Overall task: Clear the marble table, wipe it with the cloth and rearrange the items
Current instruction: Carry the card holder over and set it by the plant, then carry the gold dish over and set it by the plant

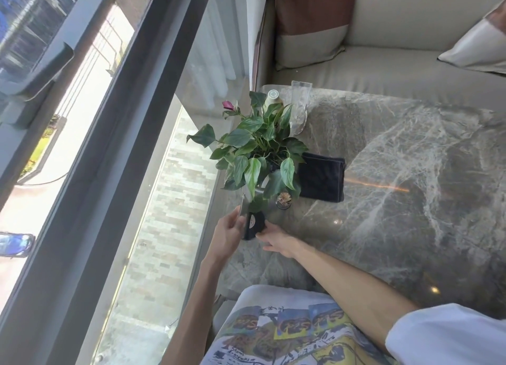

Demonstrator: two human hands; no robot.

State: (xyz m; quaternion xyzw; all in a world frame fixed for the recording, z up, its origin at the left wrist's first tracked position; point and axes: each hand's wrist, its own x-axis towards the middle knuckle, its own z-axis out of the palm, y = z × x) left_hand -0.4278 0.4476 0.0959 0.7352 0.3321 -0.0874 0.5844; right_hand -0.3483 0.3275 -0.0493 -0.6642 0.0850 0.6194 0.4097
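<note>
At the near left corner of the marble table [410, 173] stands a small black holder [253, 225] with a round white label and a thin grey card [242, 206] rising from it. My left hand [228, 231] grips its left side. The fingers of my right hand [276, 241] press on its right side. Just behind it a leafy potted plant [257, 148] in a white pot hides part of the card. A folded dark cloth [321, 177] lies flat to the right of the plant. A small glass toothpick holder [283, 200] sits in front of the pot.
A clear acrylic stand [299, 104] and a white bottle [272, 99] stand at the table's far left corner. A beige sofa [397, 68] with cushions lies beyond the table. A glass window wall [123, 118] runs close along the left.
</note>
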